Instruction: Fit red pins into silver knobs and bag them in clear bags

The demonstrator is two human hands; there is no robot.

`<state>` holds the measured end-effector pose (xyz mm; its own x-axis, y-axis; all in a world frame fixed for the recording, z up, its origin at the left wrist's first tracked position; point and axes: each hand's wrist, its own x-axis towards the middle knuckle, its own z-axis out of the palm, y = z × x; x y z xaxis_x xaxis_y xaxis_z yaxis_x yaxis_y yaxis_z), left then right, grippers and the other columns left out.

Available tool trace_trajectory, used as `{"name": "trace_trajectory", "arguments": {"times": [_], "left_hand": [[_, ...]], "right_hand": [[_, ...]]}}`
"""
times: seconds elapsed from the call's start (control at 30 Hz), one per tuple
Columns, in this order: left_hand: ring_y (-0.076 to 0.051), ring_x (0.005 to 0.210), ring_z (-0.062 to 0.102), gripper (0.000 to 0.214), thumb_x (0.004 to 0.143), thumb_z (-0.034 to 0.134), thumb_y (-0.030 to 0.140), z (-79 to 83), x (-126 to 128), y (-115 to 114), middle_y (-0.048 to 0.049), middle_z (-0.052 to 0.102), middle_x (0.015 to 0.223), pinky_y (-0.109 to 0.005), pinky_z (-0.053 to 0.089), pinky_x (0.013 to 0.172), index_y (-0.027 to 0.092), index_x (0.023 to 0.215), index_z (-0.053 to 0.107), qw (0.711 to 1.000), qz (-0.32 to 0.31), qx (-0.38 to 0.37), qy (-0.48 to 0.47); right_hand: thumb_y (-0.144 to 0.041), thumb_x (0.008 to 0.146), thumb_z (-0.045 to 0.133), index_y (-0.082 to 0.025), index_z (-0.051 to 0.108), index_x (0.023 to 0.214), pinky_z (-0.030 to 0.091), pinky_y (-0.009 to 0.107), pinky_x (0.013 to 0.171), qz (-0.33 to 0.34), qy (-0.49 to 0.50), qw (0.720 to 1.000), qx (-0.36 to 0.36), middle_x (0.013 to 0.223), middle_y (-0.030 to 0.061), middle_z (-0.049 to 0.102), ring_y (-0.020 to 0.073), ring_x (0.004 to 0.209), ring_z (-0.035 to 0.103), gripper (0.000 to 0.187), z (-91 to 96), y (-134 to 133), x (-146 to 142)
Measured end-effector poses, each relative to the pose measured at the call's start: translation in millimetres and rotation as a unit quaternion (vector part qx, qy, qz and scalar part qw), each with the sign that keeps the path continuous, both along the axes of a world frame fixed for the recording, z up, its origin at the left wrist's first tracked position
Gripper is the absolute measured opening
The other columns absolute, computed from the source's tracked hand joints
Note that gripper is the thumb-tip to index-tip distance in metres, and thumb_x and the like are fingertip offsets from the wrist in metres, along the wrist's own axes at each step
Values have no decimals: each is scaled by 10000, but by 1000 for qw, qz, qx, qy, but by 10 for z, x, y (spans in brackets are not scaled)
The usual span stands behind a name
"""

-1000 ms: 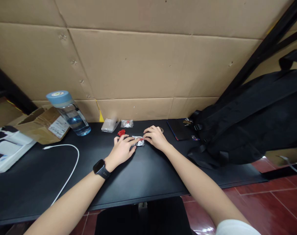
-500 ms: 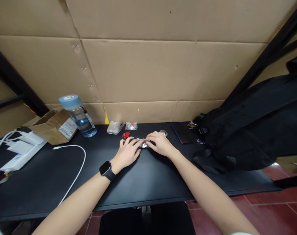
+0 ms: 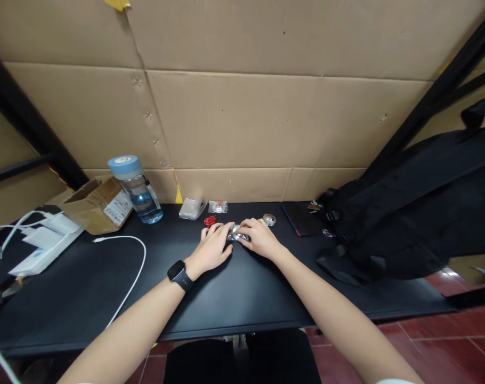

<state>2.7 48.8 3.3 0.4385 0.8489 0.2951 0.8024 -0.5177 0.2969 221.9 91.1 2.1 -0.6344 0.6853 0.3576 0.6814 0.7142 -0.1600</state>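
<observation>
A small round silvery object in clear plastic [image 3: 235,233] lies on the black desk mat between my hands. My left hand [image 3: 212,249], with a black smartwatch at the wrist, rests with its fingers stretched out and fingertips at the object's left edge; the thumb is apart. My right hand [image 3: 260,237] has its fingers and thumb curled onto the object's right side, partly hiding it. Just beyond my left fingers is a small red bundle [image 3: 209,221]. A round silvery roll [image 3: 269,219] sits past my right hand.
Along the back are a clear packet stack [image 3: 191,208], a small packet with a red centre [image 3: 218,206], a water bottle [image 3: 140,194] and a cardboard box [image 3: 94,208]. At left lies a power strip [image 3: 46,248] with a white cable [image 3: 140,272]. A dark flat case [image 3: 300,218] and black backpack [image 3: 410,208] are right.
The camera view has shifted slightly. My fingers have moved a little on the packaged object, and more of its round silvery surface shows; the red spot by my fingertips no longer shows.
</observation>
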Motion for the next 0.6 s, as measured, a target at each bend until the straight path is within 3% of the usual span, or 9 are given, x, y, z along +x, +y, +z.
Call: {"name": "trace_trajectory", "arguments": {"times": [0.13,0.33,0.6], "left_hand": [[-306,1349,428,587,911,567,261,54,-9,-15,-106,568,1425,-498,344,1056,269,1479,416,1000,0,7,9],[-287,1301,475,310,921,562,255,66,-31,-7,-71,610,1357,-477,348,1013,284,1223,621,1000,-7,3,27],[-268,1184,565,294,934,548,260,28,-67,23,-57,627,1316,-448,339,964,276,1223,600,999,-35,-11,23]], "right_hand": [[-316,963,661,-259,735,1123,332,357,861,-37,-11,999,14,1139,73,673,215,1023,579,186,-32,106,-18],[-291,964,653,-271,745,1119,318,351,848,-87,-33,996,-2,1129,69,697,214,1026,618,181,26,411,-57],[-267,969,629,-287,756,1114,356,337,889,-127,-77,988,-34,1194,74,715,232,1118,631,194,116,791,-199]]}}
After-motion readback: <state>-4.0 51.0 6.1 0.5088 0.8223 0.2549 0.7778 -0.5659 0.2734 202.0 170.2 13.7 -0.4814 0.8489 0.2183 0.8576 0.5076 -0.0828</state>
